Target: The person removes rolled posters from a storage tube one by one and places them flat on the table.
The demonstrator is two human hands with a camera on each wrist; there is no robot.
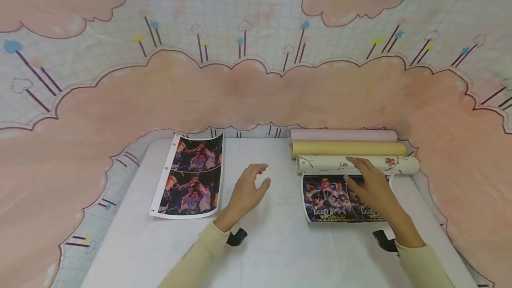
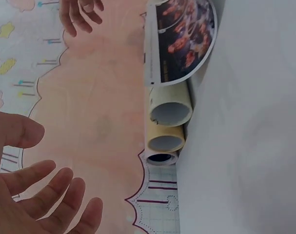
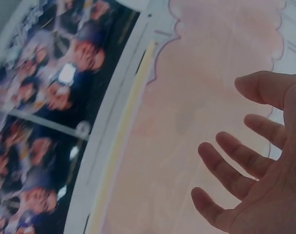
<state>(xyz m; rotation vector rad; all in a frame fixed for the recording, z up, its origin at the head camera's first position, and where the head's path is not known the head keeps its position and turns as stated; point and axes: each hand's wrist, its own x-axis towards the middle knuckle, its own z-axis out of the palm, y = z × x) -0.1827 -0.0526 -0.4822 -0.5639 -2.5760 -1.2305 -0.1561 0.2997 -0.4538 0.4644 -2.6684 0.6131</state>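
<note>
My left hand (image 1: 246, 192) hovers over the white table with its fingers loosely spread and nothing in them. Just left of it lies a printed photo sheet (image 1: 191, 192) bearing the same picture twice. My right hand (image 1: 376, 190) hangs above another printed sheet (image 1: 326, 197), which shows a group of people and lettering and whose right part it hides. In the right wrist view that hand's fingers (image 3: 230, 165) are spread apart, holding nothing. The second sheet looks curved in the left wrist view, its edge lying by the floral roll (image 1: 320, 165).
Behind the floral roll lie a yellow roll (image 1: 348, 149) and a pink roll (image 1: 344, 135), side by side at the back right. Their hollow ends show in the left wrist view. A patterned cloth (image 1: 248, 97) rises around the white table (image 1: 272, 252). Dark wrist mounts sit by both sleeves.
</note>
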